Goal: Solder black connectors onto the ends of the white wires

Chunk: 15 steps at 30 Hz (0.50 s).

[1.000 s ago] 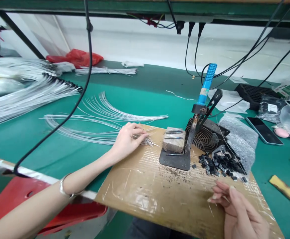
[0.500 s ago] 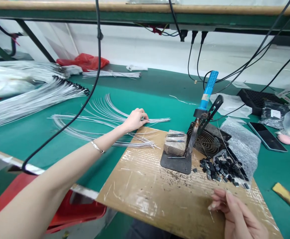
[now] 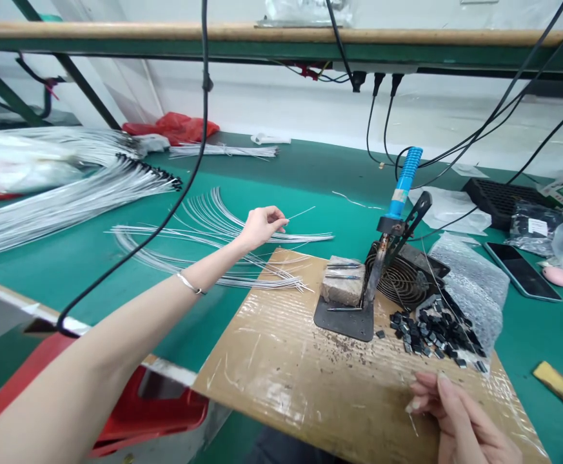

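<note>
My left hand (image 3: pixel 265 225) is pinched shut on a thin white wire (image 3: pixel 302 212), whose free end points up and to the right. Beneath that hand, white wires (image 3: pixel 233 222) lie fanned out on the green table, some reaching over the cardboard sheet (image 3: pixel 262 367). My right hand (image 3: pixel 460 412) hovers at the cardboard's lower right, its fingers loosely curled and the thumb apart. A short pale strand shows by its fingertips; I cannot tell whether it touches them. Small black pieces (image 3: pixel 436 332) lie heaped just beyond it.
A blue-handled soldering iron (image 3: pixel 405 183) stands in a metal holder with a coil. Beside it is a brown block (image 3: pixel 342 287) carrying metal tips. A phone (image 3: pixel 523 270) lies right, bundled wires (image 3: pixel 68 200) left. A black cable (image 3: pixel 197 142) hangs in front.
My left hand has risen slightly off the wire bundle, and a single wire now sticks out from its fingers. The right hand stays nearly still. The view has shifted slightly.
</note>
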### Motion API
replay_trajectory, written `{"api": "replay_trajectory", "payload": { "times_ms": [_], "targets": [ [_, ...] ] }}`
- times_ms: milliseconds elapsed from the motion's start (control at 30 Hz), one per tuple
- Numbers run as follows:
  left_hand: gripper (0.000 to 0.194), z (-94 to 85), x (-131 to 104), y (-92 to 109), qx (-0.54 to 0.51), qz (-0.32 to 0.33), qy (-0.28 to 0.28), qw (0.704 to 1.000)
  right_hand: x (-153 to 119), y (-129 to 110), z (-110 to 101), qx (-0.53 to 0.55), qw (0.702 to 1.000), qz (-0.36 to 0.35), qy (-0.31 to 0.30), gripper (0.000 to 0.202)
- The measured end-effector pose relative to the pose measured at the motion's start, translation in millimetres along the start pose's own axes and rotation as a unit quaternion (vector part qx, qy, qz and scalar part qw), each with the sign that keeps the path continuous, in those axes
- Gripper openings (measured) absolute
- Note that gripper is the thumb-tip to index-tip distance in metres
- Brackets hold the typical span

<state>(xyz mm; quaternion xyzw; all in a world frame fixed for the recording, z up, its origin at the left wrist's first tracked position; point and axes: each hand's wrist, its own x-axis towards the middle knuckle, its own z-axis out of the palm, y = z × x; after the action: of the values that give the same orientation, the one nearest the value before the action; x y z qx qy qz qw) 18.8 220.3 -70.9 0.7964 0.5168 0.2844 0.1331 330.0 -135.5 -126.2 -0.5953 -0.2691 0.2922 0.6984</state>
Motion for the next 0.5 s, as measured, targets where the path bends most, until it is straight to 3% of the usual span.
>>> {"api": "replay_trajectory", "payload": {
  "times_ms": [133,367,500],
  "targets": [
    [0.025,5.9,-2,6,0.015,0.001,-0.003,1.000,0,-5,5,-0.032,0.999,-0.012,0.000,0.044],
    [0.029,39.0,10,19,0.049,0.027,-0.020,0.998,1,-8,9,-0.048,0.999,-0.016,-0.005,0.046],
    [0.032,42.8,13,20,0.052,0.042,-0.018,0.998,1,-8,9,-0.047,0.999,-0.015,-0.009,0.047]
  ]
}}
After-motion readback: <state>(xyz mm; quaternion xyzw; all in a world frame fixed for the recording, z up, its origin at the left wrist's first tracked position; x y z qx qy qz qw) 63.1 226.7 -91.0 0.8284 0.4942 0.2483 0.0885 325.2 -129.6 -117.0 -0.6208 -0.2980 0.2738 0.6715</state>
